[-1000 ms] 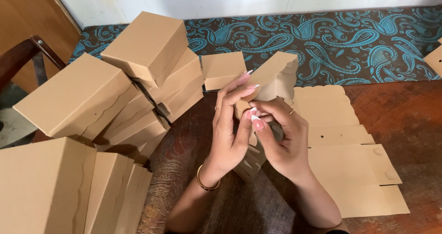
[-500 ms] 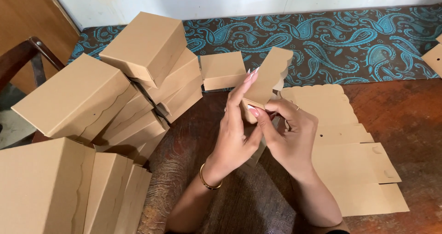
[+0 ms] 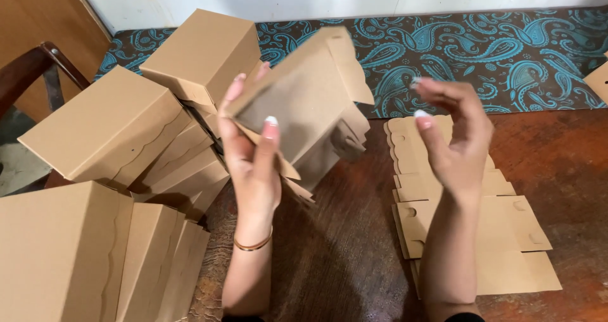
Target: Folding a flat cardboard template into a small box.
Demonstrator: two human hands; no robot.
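Near edge, 7 o'clock: row of finished boxes (image 3: 95,258) standing on edge on the wooden table (image 3: 342,258). At 4 o'clock, stack of flat cardboard blanks (image 3: 506,233) under my right forearm.

Centre: my left hand (image 3: 253,164) grips the half-folded box (image 3: 304,107), thumb across the near face, fingers behind, box tilted up toward 1 o'clock. My right hand (image 3: 453,138) is off it, fingers loosely curled and empty, at 3 o'clock of the box.

Further out, 10 o'clock: loose pile of closed boxes (image 3: 158,107), touching each other, leaning. Beyond, paisley rug (image 3: 481,50).

Risks, my read: one-handed grip, so side flaps could spring open or the box slip. Left elbow swing could topple the leaning pile.
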